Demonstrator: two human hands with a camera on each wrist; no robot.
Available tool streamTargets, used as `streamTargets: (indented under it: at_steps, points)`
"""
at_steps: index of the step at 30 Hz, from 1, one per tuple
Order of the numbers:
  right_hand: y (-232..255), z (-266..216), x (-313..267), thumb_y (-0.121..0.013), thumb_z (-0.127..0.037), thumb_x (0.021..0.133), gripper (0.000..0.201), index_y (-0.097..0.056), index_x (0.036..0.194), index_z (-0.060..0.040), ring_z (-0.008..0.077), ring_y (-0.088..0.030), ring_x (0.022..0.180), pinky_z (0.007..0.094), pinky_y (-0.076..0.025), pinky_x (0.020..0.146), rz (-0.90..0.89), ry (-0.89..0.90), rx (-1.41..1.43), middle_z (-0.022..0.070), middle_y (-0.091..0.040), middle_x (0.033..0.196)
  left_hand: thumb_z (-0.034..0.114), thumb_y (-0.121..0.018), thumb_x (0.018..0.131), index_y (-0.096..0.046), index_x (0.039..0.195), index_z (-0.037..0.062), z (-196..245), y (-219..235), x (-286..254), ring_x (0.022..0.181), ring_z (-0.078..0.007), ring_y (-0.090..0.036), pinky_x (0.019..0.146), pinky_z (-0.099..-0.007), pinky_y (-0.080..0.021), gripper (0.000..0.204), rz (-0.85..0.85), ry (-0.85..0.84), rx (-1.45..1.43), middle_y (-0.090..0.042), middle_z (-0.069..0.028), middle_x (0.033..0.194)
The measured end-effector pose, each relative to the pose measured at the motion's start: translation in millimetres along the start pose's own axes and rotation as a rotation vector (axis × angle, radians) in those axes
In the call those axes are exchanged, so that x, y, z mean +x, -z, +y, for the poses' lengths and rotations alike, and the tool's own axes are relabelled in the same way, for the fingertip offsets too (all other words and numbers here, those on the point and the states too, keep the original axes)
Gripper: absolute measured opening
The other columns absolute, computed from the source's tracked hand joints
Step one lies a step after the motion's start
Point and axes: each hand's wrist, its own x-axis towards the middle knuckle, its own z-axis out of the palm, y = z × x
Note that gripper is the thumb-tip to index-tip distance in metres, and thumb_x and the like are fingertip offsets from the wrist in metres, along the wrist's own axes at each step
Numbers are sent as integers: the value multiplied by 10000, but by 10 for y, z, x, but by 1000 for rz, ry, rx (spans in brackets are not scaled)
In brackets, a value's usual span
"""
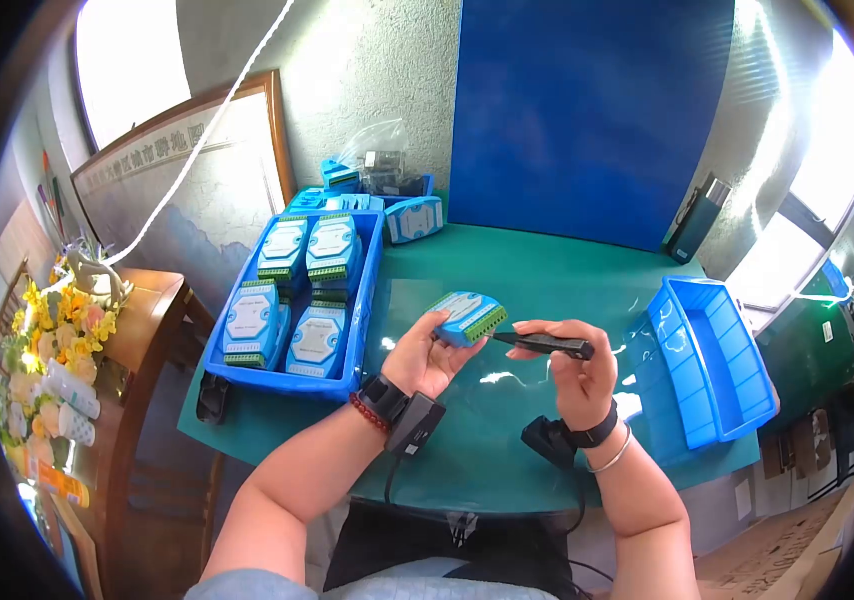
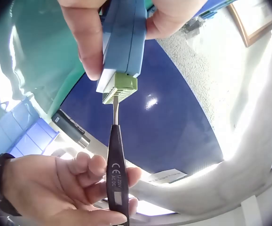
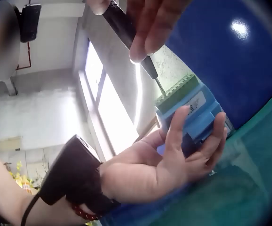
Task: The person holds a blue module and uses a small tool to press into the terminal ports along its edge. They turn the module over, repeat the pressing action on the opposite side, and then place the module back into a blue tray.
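Observation:
A blue module [image 1: 467,314] with a green terminal strip [image 2: 122,87] is gripped by its sides in my left hand [image 1: 425,358], above the table. My right hand [image 1: 581,372] pinches a black screwdriver [image 1: 553,344] marked with CE and AC DC. In the left wrist view its metal tip meets the green strip at one of the openings. The right wrist view shows the screwdriver [image 3: 126,29] slanting down to the strip's row of holes [image 3: 177,90], with the left hand's fingers [image 3: 174,136] around the module.
A blue bin [image 1: 371,300] holding several modules stands at the left, with smaller boxes and a plastic bag [image 1: 381,146] behind it. Another blue bin [image 1: 689,372] stands at the right. A dark cylinder [image 1: 699,220] is at the back right, beside a tall blue panel [image 1: 587,120].

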Motion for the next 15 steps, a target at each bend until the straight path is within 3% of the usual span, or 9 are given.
streamTargets:
  at_steps: [5, 8, 10, 13, 15]
  points:
    - [11, -25, 12, -459, -59, 970, 193, -419, 1139, 24, 273, -669, 894, 373, -553, 805, 41, -50, 132, 268, -610, 1094, 164, -510, 945, -401, 1262, -15, 7, 23, 16, 1093, -289, -584, 898, -392, -559, 380, -4, 18, -13, -513, -174, 1239]
    - [-28, -5, 4, -473, -44, 960, 193, -431, 1135, 24, 263, -671, 887, 363, -555, 794, 29, -73, 117, 257, -615, 1100, 172, -561, 914, -420, 1248, -26, -28, -47, -24, 976, -261, -636, 818, -340, -590, 413, 26, -12, -14, -568, -150, 1138]
    - [-33, 23, -3, -491, -39, 950, 185, -450, 1121, 20, 261, -674, 881, 359, -560, 776, 22, -64, 93, 252, -620, 1094, 173, -559, 916, -416, 1254, -29, -32, -8, 1, 998, -267, -633, 822, -336, -588, 419, 17, -7, -8, -568, -159, 1155]
    - [-12, 14, 3, -585, 6, 875, 229, -486, 1081, -1, 277, -682, 865, 356, -565, 732, -88, 65, -82, 230, -639, 1067, 172, -550, 919, -408, 1265, -36, -27, 6, 6, 1035, -285, -623, 822, -326, -587, 428, 1, -4, 14, -563, -185, 1189]
    - [6, -11, 59, -574, -17, 885, 239, -467, 1099, -16, 315, -685, 850, 374, -563, 720, -197, 196, -255, 251, -640, 1040, 171, -540, 923, -401, 1272, -42, -22, 7, 3, 1060, -303, -613, 819, -319, -587, 432, -30, -1, 22, -555, -207, 1212]
